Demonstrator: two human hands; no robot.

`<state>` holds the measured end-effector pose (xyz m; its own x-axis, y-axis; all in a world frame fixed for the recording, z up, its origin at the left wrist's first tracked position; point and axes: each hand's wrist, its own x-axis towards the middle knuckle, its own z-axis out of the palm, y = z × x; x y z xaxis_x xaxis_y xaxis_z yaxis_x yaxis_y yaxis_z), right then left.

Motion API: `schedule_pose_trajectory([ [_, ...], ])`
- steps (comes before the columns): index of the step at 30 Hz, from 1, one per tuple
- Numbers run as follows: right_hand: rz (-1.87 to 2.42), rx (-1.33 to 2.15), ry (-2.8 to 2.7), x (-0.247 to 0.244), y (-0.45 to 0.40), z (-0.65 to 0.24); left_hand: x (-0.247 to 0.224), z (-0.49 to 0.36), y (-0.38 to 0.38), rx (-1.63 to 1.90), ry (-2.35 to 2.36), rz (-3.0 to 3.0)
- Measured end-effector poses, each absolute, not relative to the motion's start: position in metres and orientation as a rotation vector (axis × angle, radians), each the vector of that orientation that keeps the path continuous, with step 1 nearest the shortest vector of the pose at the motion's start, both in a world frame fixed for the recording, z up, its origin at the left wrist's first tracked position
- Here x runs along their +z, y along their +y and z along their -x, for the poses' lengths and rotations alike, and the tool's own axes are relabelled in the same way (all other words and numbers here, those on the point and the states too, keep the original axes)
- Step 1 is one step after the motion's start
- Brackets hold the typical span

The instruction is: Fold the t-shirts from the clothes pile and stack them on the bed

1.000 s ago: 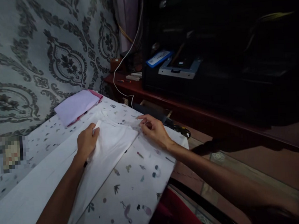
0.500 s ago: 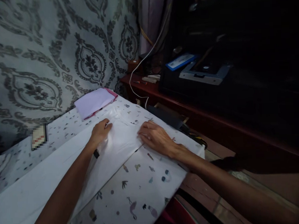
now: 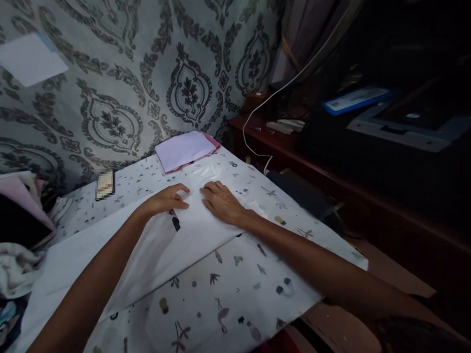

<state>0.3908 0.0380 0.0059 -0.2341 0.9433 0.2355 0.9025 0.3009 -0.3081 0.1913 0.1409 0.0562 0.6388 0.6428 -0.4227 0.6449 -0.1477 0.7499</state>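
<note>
A long piece of white cloth (image 3: 203, 239), probably a garment, lies spread lengthwise across a printed sheet (image 3: 202, 299). Over its far part is my left hand (image 3: 166, 199), thumb and fingers apart; whether it presses on the fabric I cannot tell. Just to the right, my right hand (image 3: 223, 204) rests palm down on the cloth with its fingers stretched out. A small dark patch (image 3: 176, 223) shows on the cloth below my left hand. Beyond both hands sits a folded lilac cloth (image 3: 184, 149) with a pink edge.
A blurred-out phone-like thing (image 3: 105, 184) lies near the wall. Heaped clothes (image 3: 12, 209) are at the left. On the right stands a dark red wooden cabinet (image 3: 285, 155) with a white cable (image 3: 252, 115) running down to it. Patterned wallpaper (image 3: 114, 119) rises behind the sheet.
My view has turned left, bringing in the clothes heap. My hands have come closer together. The right hand's bent fingers now lie flatter, and the left hand's thumb and fingers have spread.
</note>
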Motion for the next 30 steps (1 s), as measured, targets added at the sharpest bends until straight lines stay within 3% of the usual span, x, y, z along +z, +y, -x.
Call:
schedule_pose_trajectory([
  [7, 1.673, 0.144, -2.188, 0.009, 0.037, -0.39, 0.058, -0.171, 0.11, 0.016, 1.364, -2.413],
  [11, 1.675, 0.134, -2.198, 0.01, 0.035, -0.387, 0.048, -0.18, 0.078, 0.291, 1.256, -2.783],
  [14, 1.66, 0.113, -2.202, 0.007, 0.035, -0.383, 0.024, -0.187, 0.066, 0.369, 0.975, -2.844],
  [19, 1.646, 0.15, -2.227, 0.001, 0.034, -0.387, -0.013, -0.187, 0.065, 0.299, 0.955, -2.977],
  [30, 1.763, 0.229, -2.201, -0.003, 0.012, -0.428, -0.013, -0.191, 0.065, 0.273, 0.98, -2.986],
])
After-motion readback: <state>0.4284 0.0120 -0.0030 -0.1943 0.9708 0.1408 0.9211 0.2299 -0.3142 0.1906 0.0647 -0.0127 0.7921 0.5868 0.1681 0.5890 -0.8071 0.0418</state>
